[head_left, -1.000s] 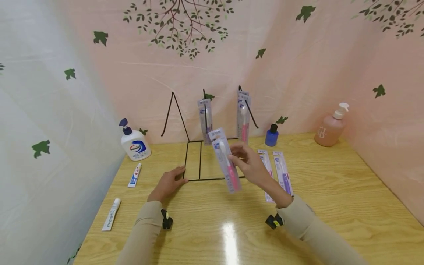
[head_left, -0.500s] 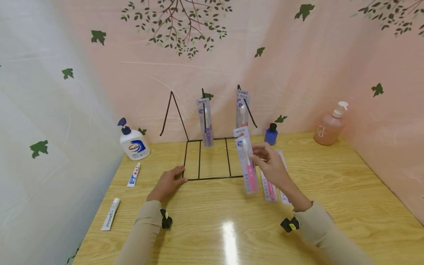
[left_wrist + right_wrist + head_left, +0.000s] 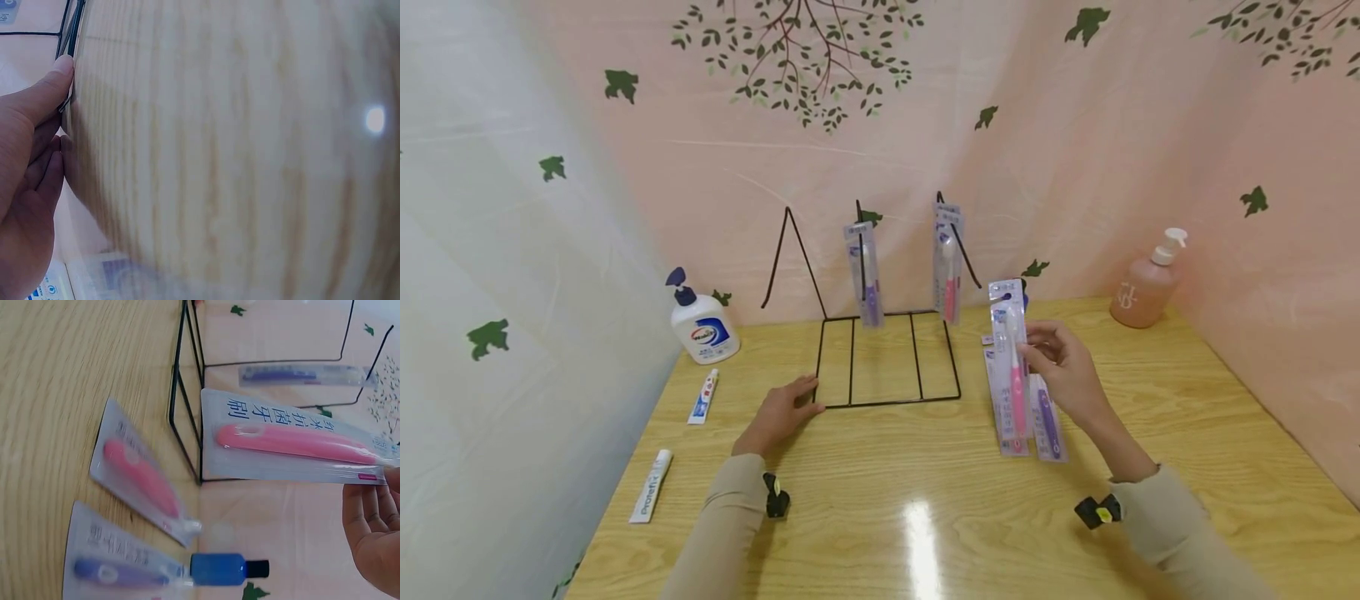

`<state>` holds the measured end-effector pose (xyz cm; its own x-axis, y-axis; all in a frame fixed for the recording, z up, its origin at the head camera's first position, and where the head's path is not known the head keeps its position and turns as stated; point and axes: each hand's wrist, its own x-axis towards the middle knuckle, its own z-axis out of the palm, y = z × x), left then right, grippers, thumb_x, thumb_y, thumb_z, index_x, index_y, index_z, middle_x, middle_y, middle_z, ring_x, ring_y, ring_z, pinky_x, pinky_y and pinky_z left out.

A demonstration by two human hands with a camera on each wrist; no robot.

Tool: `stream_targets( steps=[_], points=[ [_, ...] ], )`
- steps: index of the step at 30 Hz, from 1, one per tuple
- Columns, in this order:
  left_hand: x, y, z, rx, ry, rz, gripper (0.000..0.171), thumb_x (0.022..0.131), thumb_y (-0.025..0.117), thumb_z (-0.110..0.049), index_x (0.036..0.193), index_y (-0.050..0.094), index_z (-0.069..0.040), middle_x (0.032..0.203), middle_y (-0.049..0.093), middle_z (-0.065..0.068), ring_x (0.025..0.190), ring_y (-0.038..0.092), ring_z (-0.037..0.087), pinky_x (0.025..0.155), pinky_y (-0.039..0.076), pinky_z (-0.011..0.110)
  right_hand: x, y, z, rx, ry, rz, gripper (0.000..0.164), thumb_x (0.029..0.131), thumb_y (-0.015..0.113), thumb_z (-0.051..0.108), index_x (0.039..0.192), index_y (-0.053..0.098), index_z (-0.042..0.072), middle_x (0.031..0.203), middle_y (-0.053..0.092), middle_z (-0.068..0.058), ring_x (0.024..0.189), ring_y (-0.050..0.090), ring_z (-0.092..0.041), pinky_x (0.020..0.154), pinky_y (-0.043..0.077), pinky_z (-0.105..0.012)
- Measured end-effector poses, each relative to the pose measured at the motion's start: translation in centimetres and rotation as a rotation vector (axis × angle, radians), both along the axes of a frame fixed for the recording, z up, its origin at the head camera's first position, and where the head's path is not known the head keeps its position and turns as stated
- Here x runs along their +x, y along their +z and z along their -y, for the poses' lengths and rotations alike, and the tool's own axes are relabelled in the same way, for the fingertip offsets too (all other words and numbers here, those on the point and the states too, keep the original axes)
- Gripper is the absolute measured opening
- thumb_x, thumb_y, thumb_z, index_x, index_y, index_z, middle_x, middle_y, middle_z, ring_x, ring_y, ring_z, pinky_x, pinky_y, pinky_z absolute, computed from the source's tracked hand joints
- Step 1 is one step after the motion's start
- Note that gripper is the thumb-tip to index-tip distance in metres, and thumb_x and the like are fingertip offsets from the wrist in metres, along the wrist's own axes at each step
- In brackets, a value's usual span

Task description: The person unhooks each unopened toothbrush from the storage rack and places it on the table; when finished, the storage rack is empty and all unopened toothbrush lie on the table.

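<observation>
My right hand point(image 3: 1063, 371) pinches the edge of a packaged pink toothbrush point(image 3: 1017, 379), held upright over the table. Behind it lies another packaged pink toothbrush point(image 3: 142, 475), mostly covered in the head view. Beside that is a packaged purple toothbrush point(image 3: 1048, 421), partly hidden by the held pack. My left hand point(image 3: 781, 417) holds the front left corner of a black wire rack point(image 3: 887, 405), thumb and fingers at the wire. From the rack's middle hook hangs a purple toothbrush pack point(image 3: 870, 287); pink toothbrush packs point(image 3: 950, 275) hang from its right hook. The left hook point(image 3: 787, 242) carries nothing.
A white pump bottle point(image 3: 703, 329) and two toothpaste tubes, one small point(image 3: 703, 397) and one larger point(image 3: 651, 487), are at the left. A blue bottle point(image 3: 219, 569) stands behind the held pack. A pink pump bottle point(image 3: 1142, 287) stands back right, near the curtain point(image 3: 1060, 150).
My right hand has carried the pink toothbrush pack rightward, away from the rack's front to above the packs on the table. The left hand has stayed at the rack's corner.
</observation>
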<state>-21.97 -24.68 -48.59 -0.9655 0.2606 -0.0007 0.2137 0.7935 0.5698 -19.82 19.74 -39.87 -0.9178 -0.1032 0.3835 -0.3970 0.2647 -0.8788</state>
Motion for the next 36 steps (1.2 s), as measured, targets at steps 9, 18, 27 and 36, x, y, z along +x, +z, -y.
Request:
stream_targets(
  steps=[9,18,27,36],
  points=[
    [0.1,0.1,0.1,-0.002,-0.008,-0.010,0.058,0.092,0.064,-0.029,0.142,0.046,-0.006,0.150,0.039,0.013,0.140,0.033,0.035,0.115,0.028,0.051,-0.3,-1.0,-3.6,0.011,-0.078,0.037,0.035,0.097,0.057,0.014,0.126,0.048,-0.004,0.100,0.059,0.005,0.082,0.063,0.000,0.068,0.057,-0.017],
    [0.0,0.2,0.1,0.008,-0.001,-0.004,0.058,0.092,0.064,-0.029,0.142,0.046,-0.006,0.150,0.040,0.013,0.140,0.032,0.034,0.115,0.027,0.051,-1.3,-2.9,-7.5,-0.131,-0.085,0.116,0.023,0.095,0.058,0.007,0.117,0.052,0.001,0.095,0.061,0.009,0.080,0.063,0.002,0.064,0.057,-0.017],
    [0.0,0.3,0.1,-0.005,0.007,-0.001,0.058,0.092,0.065,-0.029,0.142,0.046,-0.005,0.149,0.040,0.013,0.140,0.033,0.034,0.115,0.027,0.050,-1.9,-4.1,-9.9,0.110,-0.179,0.358,0.050,0.099,0.053,0.030,0.132,0.041,-0.004,0.095,0.056,0.016,0.082,0.057,0.004,0.070,0.057,-0.019],
    [-0.1,0.0,0.2,-0.003,-0.003,-0.003,0.059,0.092,0.064,-0.030,0.142,0.046,-0.006,0.149,0.040,0.013,0.140,0.033,0.034,0.114,0.028,0.051,-3.3,-5.9,-10.7,0.167,-0.138,0.479,0.054,0.100,0.050,0.028,0.136,0.036,-0.010,0.111,0.059,-0.011,0.078,0.059,0.002,0.070,0.057,-0.023]
  ],
)
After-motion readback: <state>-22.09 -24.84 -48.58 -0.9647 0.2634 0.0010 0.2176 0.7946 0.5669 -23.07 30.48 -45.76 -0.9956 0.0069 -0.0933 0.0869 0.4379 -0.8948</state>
